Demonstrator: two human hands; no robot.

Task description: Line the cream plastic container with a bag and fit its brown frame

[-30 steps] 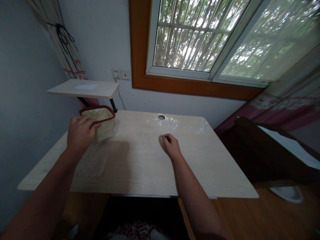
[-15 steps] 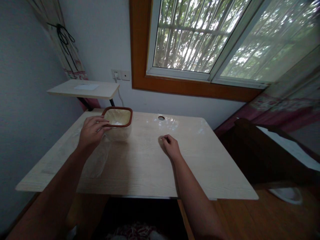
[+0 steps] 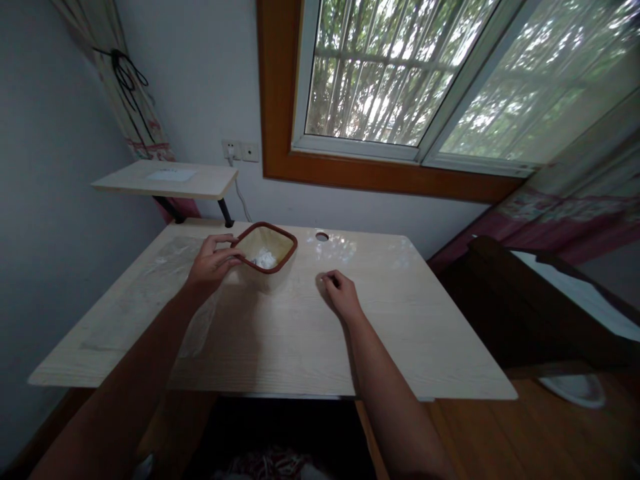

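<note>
My left hand [image 3: 214,262] grips the near-left rim of a small square bin [image 3: 286,262] with a brown rim and a pale yellowish inside. Some white crumpled stuff [image 3: 264,258] lies at the bottom of the bin. The bin is turned with a corner toward me, above the back part of the desk; whether its base touches the desk I cannot tell. My right hand [image 3: 341,292] rests on the desk right of the bin, fingers curled closed. What its fingers hold, if anything, is hidden.
A clear plastic sheet [image 3: 135,303] lies flat on the left of the pale wooden desk [image 3: 300,347]. At the back left stands a raised shelf [image 3: 200,183] on black legs, with a white paper [image 3: 171,175] on it. A round cable hole [image 3: 322,237] sits near the back edge.
My left hand has moved the bin to the right and turned it, so its inside and the white stuff show more. My right hand has stayed in place.
</note>
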